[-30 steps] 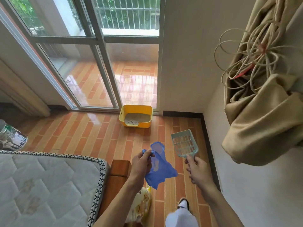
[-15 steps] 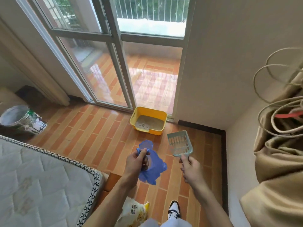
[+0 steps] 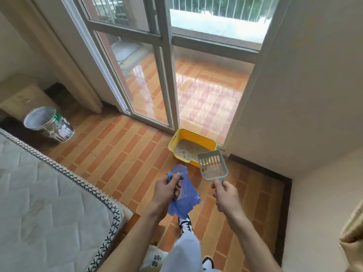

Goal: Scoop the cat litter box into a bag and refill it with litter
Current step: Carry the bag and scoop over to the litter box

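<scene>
Brick-patterned floor [image 3: 117,154] bears a yellow litter box [image 3: 193,137]; fingers pinch blue bag [image 3: 184,201] and grip slotted scoop [image 3: 213,165].

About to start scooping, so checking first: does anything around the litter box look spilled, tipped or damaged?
Nothing stands out. The yellow litter box sits upright on the tiled floor by the glass door, litter inside, no spill visible around it.

Brick-patterned floor [image 3: 121,154] with yellow litter box [image 3: 177,137], paint bucket [image 3: 49,124], mattress [image 3: 49,203].
</scene>
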`<state>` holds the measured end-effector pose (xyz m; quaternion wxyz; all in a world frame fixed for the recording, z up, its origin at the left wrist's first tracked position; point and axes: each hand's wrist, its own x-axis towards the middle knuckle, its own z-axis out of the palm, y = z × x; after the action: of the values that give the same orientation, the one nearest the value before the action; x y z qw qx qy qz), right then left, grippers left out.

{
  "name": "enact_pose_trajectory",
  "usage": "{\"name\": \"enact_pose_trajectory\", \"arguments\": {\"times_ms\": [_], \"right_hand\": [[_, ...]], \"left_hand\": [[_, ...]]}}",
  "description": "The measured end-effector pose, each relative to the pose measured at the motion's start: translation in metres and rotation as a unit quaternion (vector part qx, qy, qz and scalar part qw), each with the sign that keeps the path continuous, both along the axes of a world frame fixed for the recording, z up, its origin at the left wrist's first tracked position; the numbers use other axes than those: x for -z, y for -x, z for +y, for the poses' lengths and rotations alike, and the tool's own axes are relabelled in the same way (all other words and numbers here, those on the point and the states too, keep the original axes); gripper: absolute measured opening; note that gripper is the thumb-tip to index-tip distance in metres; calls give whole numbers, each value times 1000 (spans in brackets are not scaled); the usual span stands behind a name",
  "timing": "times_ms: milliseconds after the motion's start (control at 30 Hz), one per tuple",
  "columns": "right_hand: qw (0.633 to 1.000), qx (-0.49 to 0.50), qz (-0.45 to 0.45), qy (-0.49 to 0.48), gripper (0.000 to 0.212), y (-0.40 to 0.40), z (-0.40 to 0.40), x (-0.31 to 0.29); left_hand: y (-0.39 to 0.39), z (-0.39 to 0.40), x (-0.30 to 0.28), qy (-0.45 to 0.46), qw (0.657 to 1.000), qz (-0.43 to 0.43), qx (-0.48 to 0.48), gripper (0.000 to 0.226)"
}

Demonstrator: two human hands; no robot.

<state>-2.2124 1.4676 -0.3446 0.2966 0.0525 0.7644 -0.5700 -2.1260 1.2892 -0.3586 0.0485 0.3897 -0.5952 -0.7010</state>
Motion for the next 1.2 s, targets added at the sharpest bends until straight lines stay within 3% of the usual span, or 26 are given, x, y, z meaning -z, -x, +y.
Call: {"name": "enact_pose_trajectory", "arguments": {"times_ms": [267, 567, 733, 833, 1200], "right_hand": [[999, -44, -3, -14, 38, 65, -67, 15], [996, -84, 27, 17, 8, 116, -142, 30], [991, -133, 29, 6, 14, 139, -184, 55], [990, -137, 15, 7, 15, 155, -205, 78], [991, -128, -26, -12, 17, 207, -249, 217]], "left_hand": [[59, -60, 31, -59, 996, -31, -62, 30], [126, -108, 48, -93, 991, -44, -86, 42], [147, -125, 82, -109, 988, -46, -95, 36], [159, -134, 122, -113, 987, -60, -102, 51], [214, -159, 229, -151, 976, -89, -128, 24]]}}
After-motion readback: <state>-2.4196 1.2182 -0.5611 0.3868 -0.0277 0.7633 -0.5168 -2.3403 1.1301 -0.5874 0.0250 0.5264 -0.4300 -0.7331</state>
